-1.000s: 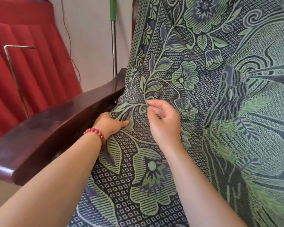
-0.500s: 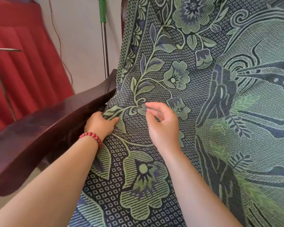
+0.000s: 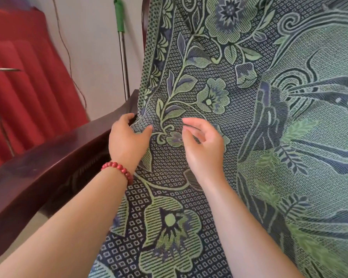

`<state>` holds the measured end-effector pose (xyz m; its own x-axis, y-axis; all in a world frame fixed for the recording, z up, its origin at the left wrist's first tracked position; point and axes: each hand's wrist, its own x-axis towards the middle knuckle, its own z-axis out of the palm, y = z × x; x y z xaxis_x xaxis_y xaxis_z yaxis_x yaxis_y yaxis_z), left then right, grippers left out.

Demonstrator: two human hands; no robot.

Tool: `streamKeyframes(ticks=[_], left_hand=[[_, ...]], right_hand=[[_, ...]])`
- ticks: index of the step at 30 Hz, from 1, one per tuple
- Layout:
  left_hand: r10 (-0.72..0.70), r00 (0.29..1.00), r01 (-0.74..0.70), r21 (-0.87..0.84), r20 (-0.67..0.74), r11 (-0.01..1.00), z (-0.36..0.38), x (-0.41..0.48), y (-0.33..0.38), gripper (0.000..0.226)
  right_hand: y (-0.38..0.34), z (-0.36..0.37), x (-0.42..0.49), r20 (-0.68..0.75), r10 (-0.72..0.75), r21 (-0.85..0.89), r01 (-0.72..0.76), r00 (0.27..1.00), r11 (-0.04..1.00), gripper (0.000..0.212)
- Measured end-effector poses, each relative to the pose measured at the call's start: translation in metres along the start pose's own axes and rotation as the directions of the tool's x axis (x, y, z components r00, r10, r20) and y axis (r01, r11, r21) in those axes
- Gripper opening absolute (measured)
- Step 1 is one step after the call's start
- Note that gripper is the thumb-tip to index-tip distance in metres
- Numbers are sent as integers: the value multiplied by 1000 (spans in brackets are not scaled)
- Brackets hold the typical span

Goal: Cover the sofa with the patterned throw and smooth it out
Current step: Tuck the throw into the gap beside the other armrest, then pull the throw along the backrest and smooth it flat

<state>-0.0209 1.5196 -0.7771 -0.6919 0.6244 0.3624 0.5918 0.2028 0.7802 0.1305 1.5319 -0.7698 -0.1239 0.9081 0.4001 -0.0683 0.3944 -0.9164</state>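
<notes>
The patterned throw (image 3: 249, 117), green and dark blue with flowers, hangs over the back and seat of the sofa, and its left edge lies by the dark wooden armrest (image 3: 48, 167). The left hand (image 3: 127, 141), with a red bead bracelet (image 3: 119, 171) on the wrist, grips a fold of the throw next to the armrest. The right hand (image 3: 203, 149) is just in front of the cloth, its fingers (image 3: 189, 125) loosely curled and holding nothing.
</notes>
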Motion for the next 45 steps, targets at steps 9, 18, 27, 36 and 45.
streamKeyframes(ticks=[9, 18, 27, 36, 45], left_hand=[[-19, 992, 88, -568, 126, 818, 33, -19, 64, 19], [50, 995, 23, -660, 92, 751, -5, 19, 174, 23], [-4, 993, 82, -672, 117, 736, -77, 76, 363, 16], [-121, 987, 163, -626, 109, 763, -119, 112, 468, 16], [-124, 978, 199, -595, 166, 779, -96, 190, 456, 9]], right_hand=[[0, -25, 33, -121, -75, 70, 84, 990, 994, 15], [-116, -45, 109, -135, -57, 50, 64, 989, 997, 14], [-288, -82, 198, -132, 54, 94, -42, 990, 995, 12], [-388, -112, 265, -107, 103, 107, -91, 989, 990, 13], [-369, -82, 332, -158, 117, 88, -104, 980, 991, 13]])
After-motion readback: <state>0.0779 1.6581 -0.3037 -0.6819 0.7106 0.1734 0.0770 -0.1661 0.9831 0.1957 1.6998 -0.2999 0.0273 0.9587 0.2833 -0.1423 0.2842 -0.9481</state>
